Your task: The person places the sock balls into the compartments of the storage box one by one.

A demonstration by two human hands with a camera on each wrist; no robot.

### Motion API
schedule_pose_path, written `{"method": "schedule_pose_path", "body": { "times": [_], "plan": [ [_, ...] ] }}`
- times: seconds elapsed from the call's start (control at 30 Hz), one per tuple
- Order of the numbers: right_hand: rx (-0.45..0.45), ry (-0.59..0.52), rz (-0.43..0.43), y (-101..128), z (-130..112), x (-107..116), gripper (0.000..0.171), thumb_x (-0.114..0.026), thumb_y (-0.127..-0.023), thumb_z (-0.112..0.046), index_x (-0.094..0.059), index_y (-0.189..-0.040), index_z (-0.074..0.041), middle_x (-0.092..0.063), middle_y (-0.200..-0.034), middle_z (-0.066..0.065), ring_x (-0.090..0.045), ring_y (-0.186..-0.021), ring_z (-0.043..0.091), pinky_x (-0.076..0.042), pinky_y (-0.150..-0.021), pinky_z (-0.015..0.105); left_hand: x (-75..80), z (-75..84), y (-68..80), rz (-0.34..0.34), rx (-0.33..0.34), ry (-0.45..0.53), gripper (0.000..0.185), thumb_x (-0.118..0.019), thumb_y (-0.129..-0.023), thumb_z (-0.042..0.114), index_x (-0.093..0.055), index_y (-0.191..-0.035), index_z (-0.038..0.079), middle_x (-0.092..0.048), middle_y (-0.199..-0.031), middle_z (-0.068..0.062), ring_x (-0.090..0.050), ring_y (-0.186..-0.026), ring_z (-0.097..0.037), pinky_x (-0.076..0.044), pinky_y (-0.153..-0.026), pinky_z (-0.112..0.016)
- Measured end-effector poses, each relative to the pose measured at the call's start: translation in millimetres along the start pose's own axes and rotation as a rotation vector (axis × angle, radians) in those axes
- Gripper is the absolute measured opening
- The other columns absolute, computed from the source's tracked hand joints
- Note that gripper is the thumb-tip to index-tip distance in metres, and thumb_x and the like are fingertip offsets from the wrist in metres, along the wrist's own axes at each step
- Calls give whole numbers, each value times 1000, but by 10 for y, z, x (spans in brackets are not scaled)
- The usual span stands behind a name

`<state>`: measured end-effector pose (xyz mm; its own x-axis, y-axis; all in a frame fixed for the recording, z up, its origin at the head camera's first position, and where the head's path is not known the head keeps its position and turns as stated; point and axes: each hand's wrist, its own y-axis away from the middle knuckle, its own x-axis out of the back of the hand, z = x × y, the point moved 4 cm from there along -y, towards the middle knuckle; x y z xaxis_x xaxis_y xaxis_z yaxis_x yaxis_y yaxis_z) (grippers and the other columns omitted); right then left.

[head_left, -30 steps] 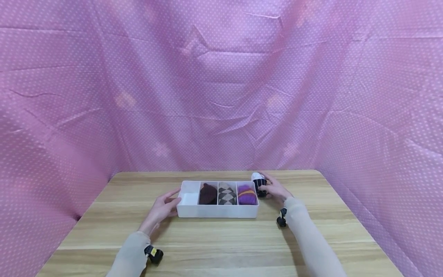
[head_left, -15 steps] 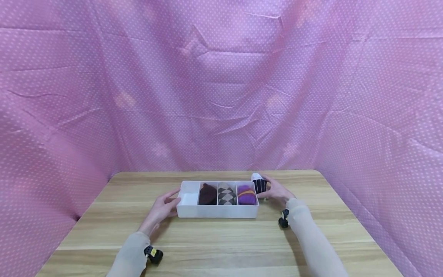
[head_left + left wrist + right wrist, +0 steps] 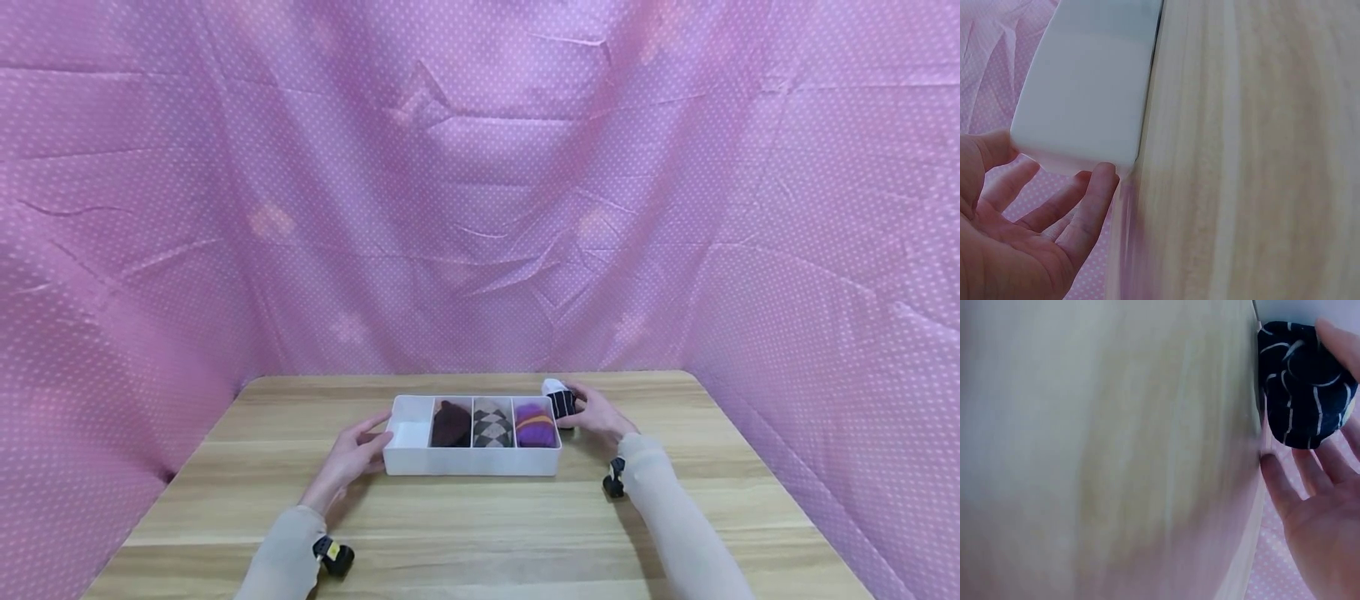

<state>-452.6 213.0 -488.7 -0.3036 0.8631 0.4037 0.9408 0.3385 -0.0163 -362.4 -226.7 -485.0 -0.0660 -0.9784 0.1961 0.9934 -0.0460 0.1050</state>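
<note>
A white divided box [image 3: 472, 462] stands on the table. Its compartments hold a dark brown rolled sock [image 3: 452, 423], a grey argyle sock [image 3: 492, 427] and a purple sock with an orange stripe [image 3: 535, 427]; the leftmost compartment is bare. My left hand [image 3: 354, 454] touches the box's left end, fingertips against its wall in the left wrist view. Beside the right end sits a black rolled sock with white stripes [image 3: 1310, 394] and a white part. My right hand [image 3: 597, 414] lies loosely around it, thumb near the box corner, fingers spread below in the right wrist view.
The wooden table [image 3: 465, 542] reaches around the box on all sides. Pink dotted cloth [image 3: 480, 208] hangs behind and at both sides. A small black camera sits on each wrist, left camera [image 3: 334, 556] and right camera [image 3: 614, 478].
My right thumb has moved down off the striped sock's front toward the box corner, showing more of the sock. The left hand and the box stay in place.
</note>
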Motion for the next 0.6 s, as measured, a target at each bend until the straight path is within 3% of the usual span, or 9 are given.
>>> {"method": "schedule_pose_path", "body": {
  "times": [0.3, 0.6],
  "plan": [
    [-11, 49, 62, 18, 18, 24, 93, -83, -74, -12, -33, -153, -21, -50, -138, 25, -49, -125, 41, -44, -106, 56, -27, 0, 58, 4, -10, 22, 54, -57, -100, 19, -39, -150, 12, -47, -139, -34, -66, -105, -31, -61, -87, -43],
    [-16, -5, 97, 52, 22, 79, 80, -79, -80, -14, -40, -150, -20, -50, -135, 23, -53, -121, 37, -50, -103, 46, -40, -17, 76, 19, 11, -1, 56, -59, -98, 23, -40, -150, 15, -48, -140, -30, -66, -105, -29, -61, -88, -41]
  ]
}}
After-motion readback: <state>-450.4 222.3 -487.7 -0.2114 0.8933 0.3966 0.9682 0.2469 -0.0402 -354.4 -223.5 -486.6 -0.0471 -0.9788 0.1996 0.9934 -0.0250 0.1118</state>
